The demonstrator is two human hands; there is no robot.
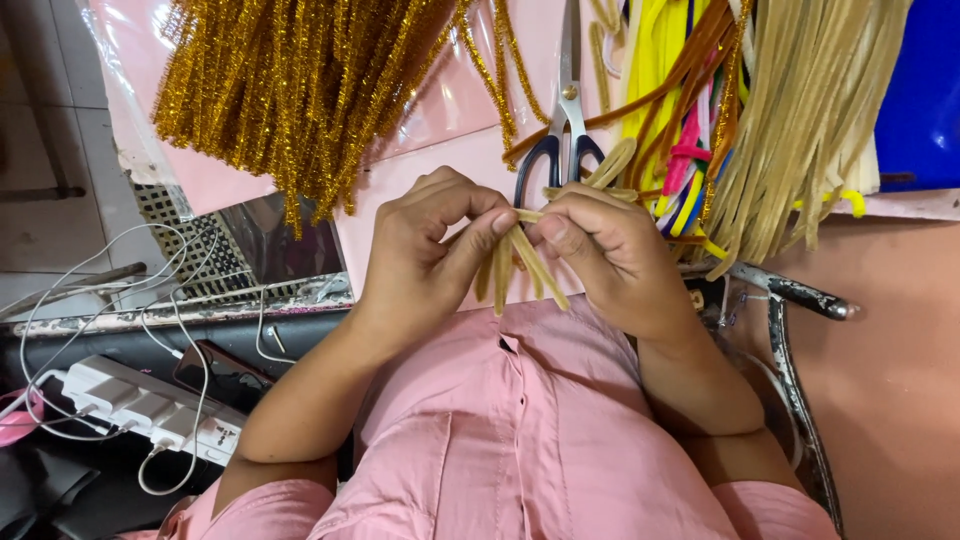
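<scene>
Just below the scissors point(566, 120), both hands, left hand point(425, 250) and right hand point(600, 250), pinch a few beige pipe cleaners point(515, 262), barely twisted together, their ends hanging loose.

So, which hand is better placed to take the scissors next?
Probably the right hand. The scissors lie with their dark handles just beyond its fingers, while the left hand is farther aside. Both hands pinch beige pipe cleaners now.
</scene>
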